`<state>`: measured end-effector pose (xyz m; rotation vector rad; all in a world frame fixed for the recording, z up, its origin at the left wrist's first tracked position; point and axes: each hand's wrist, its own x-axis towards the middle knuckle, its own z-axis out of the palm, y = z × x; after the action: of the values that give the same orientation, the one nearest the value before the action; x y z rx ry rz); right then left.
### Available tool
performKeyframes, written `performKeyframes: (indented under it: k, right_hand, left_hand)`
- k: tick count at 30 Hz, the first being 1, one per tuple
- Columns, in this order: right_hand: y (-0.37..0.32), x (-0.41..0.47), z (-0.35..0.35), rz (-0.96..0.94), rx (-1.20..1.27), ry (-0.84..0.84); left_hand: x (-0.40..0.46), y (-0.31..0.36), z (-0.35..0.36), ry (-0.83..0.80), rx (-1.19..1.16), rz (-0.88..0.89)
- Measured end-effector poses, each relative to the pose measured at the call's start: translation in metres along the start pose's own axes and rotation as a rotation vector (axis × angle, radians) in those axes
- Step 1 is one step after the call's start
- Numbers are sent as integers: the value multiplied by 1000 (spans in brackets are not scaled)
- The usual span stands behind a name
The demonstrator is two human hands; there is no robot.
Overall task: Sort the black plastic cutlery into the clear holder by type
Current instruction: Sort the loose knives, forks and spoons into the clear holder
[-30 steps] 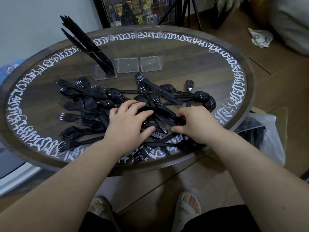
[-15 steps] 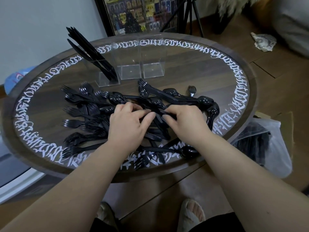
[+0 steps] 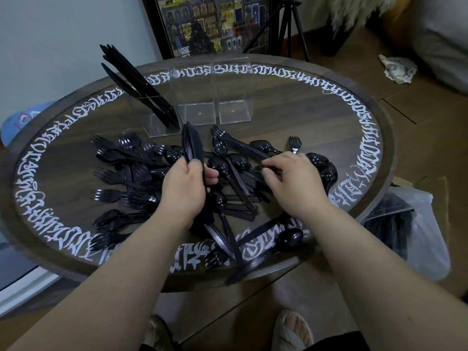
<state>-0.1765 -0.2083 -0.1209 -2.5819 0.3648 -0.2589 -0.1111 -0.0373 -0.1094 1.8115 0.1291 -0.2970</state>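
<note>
No readable words, brands or numbers anywhere. Around the rim of the round table [image 3: 291,102], filling most of the frame, a band of white ornate calligraphy-style lettering, not decipherable as letters. On the framed picture [image 3: 215,24] at upper centre, small bright sign-like patches, too small and blurred to read. On the blue item [image 3: 19,122] at the left edge, faint markings, illegible.

I sit at a round dark wooden table [image 3: 278,102] ringed with white lettering, my sandalled feet [image 3: 293,330] on the wooden floor below it. A framed picture [image 3: 215,24] leans against the wall behind, a black tripod [image 3: 291,29] beside it. A clear plastic bag [image 3: 415,224] sits to my right, crumpled paper [image 3: 397,69] farther off
</note>
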Motion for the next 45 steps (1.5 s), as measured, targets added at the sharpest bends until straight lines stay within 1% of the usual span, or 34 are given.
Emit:
performKeyframes:
  k: [2,3,5,9,11,13,14,15,18,22,24,28,33,39,41,45]
  right_hand:
    - [10,2,4,46,-154,-55]
    - [11,2,6,53,-190,-81]
    - [11,1,6,54,-198,-89]
    - [9,-1,-4,43,-115,2]
    - [8,-2,-12,22,-141,-62]
    - [8,-3,-14,4,-198,-191]
    - [9,-3,-13,7,-207,-229]
    - [10,-3,-12,16,-201,-234]
    - [14,-1,-7,49,-169,-171]
    - [14,-2,-6,44,-186,-122]
    - [15,-4,-11,46,-164,-132]
    - [15,-6,-19,81,-169,-236]
    - [13,-2,-11,147,-123,-152]
    - [12,0,-8,196,-118,-182]
    - [11,0,-8,188,-137,-183]
    - [10,-2,-8,118,-187,-105]
  left_hand:
    - [2,-1,-2,-23,-85,-10]
    - [4,-2,-3,-30,-103,-7]
    - [5,-3,-4,-39,-135,3]
    - [8,-1,-4,-55,-171,46]
    - [9,-1,-5,-65,-134,82]
    - [10,-1,-6,-76,-123,102]
    - [10,-2,-6,-80,-126,108]
    - [11,-2,-6,-83,-131,111]
    - [11,-3,-8,-80,-142,111]
    - [11,-3,-9,-88,-161,113]
    - [10,-2,-9,-97,-161,113]
    - [9,1,-9,-122,-159,127]
    - [7,4,-7,-168,-168,106]
    - [6,4,-5,-207,-152,65]
    - [6,3,-3,-201,-152,48]
    - [3,4,-1,-234,-180,4]
